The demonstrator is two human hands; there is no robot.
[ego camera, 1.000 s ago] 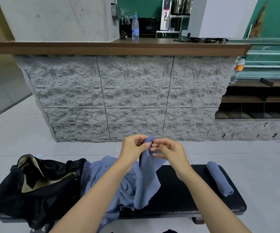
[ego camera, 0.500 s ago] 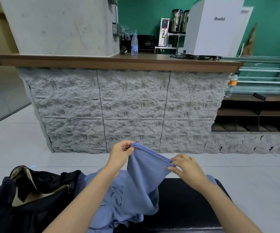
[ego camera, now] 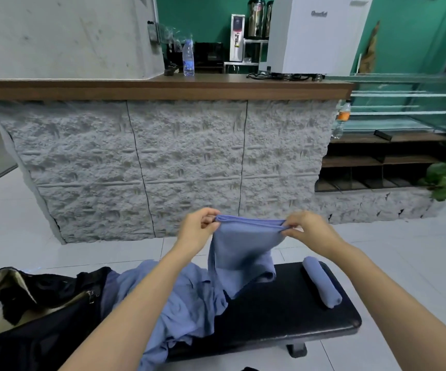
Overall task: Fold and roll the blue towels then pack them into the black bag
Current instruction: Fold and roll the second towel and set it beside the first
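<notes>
Noted blue towel (ego camera: 243, 250) hanging above the bench (ego camera: 283, 314), top edge stretched level between left hand (ego camera: 199, 228) and right hand (ego camera: 311, 231), fingers (ego camera: 207, 216) of each curled and pinching a corner. Logged rolled towel (ego camera: 321, 282) lying across bench's right end, loose towel pile (ego camera: 181, 298) at its left, touching the black bag (ego camera: 42, 317), mouth gaping, pale lining showing.

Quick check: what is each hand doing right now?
Left hand: pinches one top corner of the blue towel.
Right hand: pinches the other top corner.
</notes>
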